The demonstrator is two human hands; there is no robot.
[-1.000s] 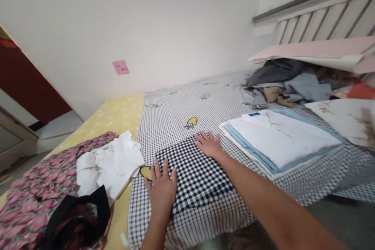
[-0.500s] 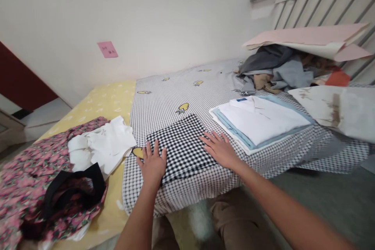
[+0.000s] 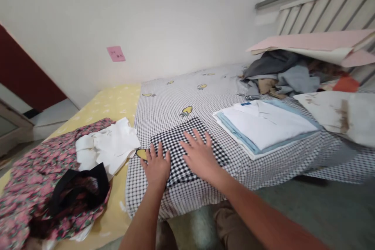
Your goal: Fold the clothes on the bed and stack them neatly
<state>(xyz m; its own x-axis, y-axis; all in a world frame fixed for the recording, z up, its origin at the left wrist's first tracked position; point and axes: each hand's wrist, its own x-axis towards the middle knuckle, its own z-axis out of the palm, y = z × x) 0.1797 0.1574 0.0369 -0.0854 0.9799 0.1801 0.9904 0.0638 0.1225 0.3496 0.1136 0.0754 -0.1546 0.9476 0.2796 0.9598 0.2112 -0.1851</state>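
cloth (image 3: 176,154), one, checked; hands (image 3: 201,158) (image 3: 157,168) at it, two

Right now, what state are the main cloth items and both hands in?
Checked cloth: folded, lying flat
Left hand: open, at the checked cloth's left side
Right hand: open, over the checked cloth
White shirt: folded, flat
Blue garment: folded, under the white shirt
Loose white garment: rumpled
Floral garment: unfolded, rumpled
Gray clothes: crumpled, heaped
Pineapple-print sheet: spread out

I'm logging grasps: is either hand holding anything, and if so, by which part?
Nothing is held. The left hand is open at the left edge of the folded checked cloth; the right hand is spread open over its middle.
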